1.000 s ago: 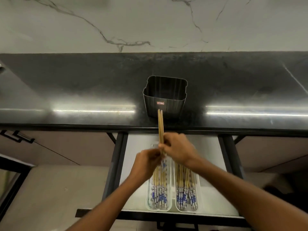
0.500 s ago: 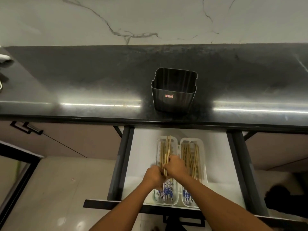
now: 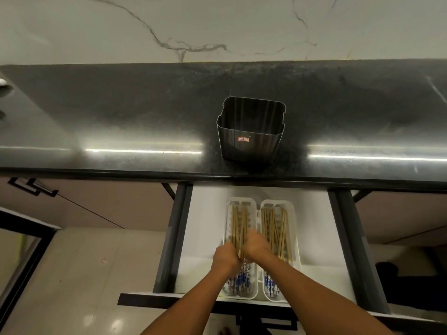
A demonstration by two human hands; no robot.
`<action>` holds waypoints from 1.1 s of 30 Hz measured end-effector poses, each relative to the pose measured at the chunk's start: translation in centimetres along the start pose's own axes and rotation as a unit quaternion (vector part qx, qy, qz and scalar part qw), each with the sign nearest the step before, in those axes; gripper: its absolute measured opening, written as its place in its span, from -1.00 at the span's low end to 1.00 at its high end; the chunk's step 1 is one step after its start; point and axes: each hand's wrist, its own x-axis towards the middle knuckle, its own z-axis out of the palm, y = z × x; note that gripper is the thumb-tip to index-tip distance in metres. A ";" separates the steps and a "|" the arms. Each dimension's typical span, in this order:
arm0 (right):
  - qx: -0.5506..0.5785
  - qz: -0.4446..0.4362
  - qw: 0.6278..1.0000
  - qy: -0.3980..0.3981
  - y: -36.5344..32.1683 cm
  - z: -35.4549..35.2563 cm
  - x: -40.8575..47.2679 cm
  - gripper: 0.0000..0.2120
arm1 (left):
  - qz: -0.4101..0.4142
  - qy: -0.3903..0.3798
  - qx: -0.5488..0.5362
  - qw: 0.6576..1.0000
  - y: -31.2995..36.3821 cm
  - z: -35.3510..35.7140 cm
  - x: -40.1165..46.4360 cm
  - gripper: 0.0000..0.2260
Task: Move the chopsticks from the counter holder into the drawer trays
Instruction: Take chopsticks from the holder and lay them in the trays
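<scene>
The dark square holder (image 3: 250, 139) stands on the black counter and looks empty inside. Below it the open drawer (image 3: 312, 228) holds two white trays side by side. The left tray (image 3: 228, 213) and the right tray (image 3: 291, 213) each contain several wooden chopsticks with blue-patterned ends. My left hand (image 3: 225, 258) and my right hand (image 3: 255, 245) meet low over the left tray, fingers curled round a pair of chopsticks (image 3: 240, 255) lying along it. The hands hide the middle of that tray.
The black counter (image 3: 121, 122) runs across the view under a white marble wall. Dark drawer rails (image 3: 173, 238) flank the drawer. A cabinet handle (image 3: 31, 187) is at left, pale floor tiles (image 3: 84, 274) below.
Both hands brought the pair of chopsticks down from in front of the holder into the left tray, lowering them flat among the others. The view tilted downward.
</scene>
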 end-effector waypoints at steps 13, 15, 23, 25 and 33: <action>-0.026 -0.216 0.971 -0.098 5.4 -4.8 -5.9 -0.75 | 0.144 -0.094 -0.086 0.981 -0.7 -5.0 -3.3 -0.80; -0.052 -0.241 0.957 -0.151 5.9 -5.1 -7.2 -0.68 | 0.177 -0.145 -0.042 0.973 -0.4 -5.4 -4.4 -0.72; -0.160 -0.284 0.927 -0.185 6.1 -4.1 -11.2 -0.63 | 0.257 -0.259 0.130 0.922 0.6 -5.0 -8.1 -0.64; -0.185 -0.289 0.926 -0.160 6.0 -3.7 -11.6 -0.62 | 0.265 -0.247 0.156 0.919 0.6 -4.8 -8.7 -0.64; -0.198 -0.301 0.929 -0.085 6.6 -2.5 -12.2 -0.66 | 0.286 -0.149 0.220 0.921 0.0 -3.7 -9.5 -0.65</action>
